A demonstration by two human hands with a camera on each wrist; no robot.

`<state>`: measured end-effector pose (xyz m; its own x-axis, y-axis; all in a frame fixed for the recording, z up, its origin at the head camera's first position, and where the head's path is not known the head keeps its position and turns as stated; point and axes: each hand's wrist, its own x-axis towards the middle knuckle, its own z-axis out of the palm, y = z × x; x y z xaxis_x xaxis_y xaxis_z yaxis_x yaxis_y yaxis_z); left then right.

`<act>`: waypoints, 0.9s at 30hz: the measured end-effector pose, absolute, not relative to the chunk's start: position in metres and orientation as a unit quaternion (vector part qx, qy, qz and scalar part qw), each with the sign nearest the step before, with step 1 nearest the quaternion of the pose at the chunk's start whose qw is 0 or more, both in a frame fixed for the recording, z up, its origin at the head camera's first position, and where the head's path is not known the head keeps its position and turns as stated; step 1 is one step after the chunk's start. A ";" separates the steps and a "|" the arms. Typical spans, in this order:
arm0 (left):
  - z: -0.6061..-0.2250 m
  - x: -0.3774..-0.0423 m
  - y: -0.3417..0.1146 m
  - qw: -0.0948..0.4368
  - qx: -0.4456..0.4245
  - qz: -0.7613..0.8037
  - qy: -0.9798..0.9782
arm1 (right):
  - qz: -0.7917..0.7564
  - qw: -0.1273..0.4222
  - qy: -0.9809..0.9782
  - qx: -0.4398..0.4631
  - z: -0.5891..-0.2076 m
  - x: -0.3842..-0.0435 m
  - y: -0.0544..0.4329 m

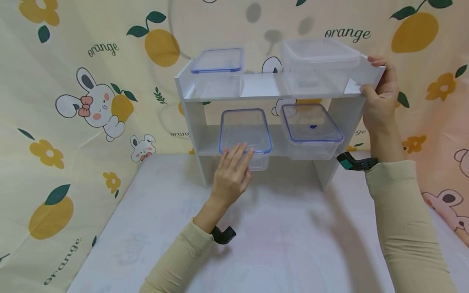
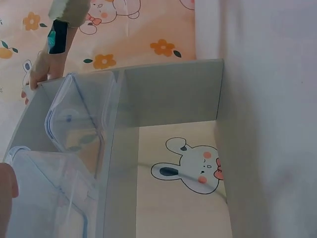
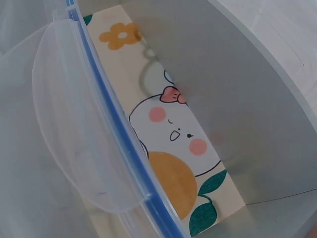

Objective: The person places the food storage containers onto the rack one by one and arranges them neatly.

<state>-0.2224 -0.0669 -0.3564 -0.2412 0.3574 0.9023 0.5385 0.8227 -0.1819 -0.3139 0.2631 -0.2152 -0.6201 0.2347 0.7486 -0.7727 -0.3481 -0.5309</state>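
Note:
A white two-tier shelf (image 1: 227, 97) stands on the table against the printed backdrop. My left hand (image 1: 231, 175) has its fingers fairly straight, touching the front of a clear lidded container (image 1: 245, 126) with a blue seal on the lower left tier. This container juts out past the shelf's front edge. My right hand (image 1: 381, 97) grips the top of the shelf's right side panel, thumb in front and fingers behind. In the left wrist view, a finger (image 2: 6, 191) lies beside the container (image 2: 44, 188). The right wrist view shows a blue-sealed clear container (image 3: 89, 124) close up.
Another blue-sealed container (image 1: 311, 126) sits on the lower right tier. Up top are a blue-rimmed container (image 1: 218, 75) at left and a larger clear one (image 1: 318, 69) at right. White tabletop (image 1: 278, 244) spreads in front of the shelf.

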 end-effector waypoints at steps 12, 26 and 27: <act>-0.358 -0.227 -0.076 0.530 -0.278 -0.071 -0.798 | 0.771 0.318 -0.472 0.284 -0.216 -0.311 0.267; -0.359 -0.243 -0.084 0.525 -0.262 -0.090 -0.805 | 0.761 0.329 -0.492 0.267 -0.219 -0.307 0.266; -0.359 -0.244 -0.084 0.522 -0.260 -0.090 -0.807 | 0.755 0.337 -0.497 0.265 -0.219 -0.307 0.265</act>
<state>-0.2437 -0.0842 -0.3590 -0.3199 0.3270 0.8892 0.5138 0.8484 -0.1272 -0.3070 0.2653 -0.2195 -0.6322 0.2464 0.7346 -0.7721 -0.2788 -0.5710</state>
